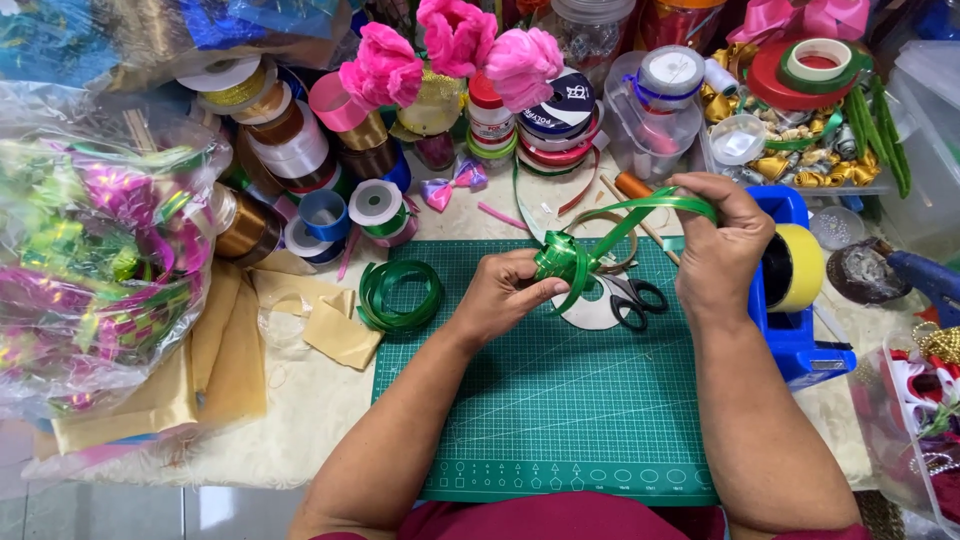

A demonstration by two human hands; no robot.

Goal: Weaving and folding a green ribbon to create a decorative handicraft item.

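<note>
My left hand point(503, 291) pinches a shiny green ribbon bow point(562, 258) of folded loops above a green cutting mat point(545, 410). My right hand point(718, 244) holds the free end of the same green ribbon point(640, 212), bent into a loop that runs back to the bow. Black-handled scissors point(634, 300) lie on the mat just under the bow, beside a white disc. A loose coil of green ribbon point(399, 295) rests at the mat's left edge.
A blue tape dispenser point(790, 300) with a yellow roll stands right of my right hand. Several ribbon spools point(300, 160) and pink fabric flowers point(455, 45) crowd the back. A clear bag of finished bows point(90, 270) fills the left. Gold fabric point(225, 350) lies beside it.
</note>
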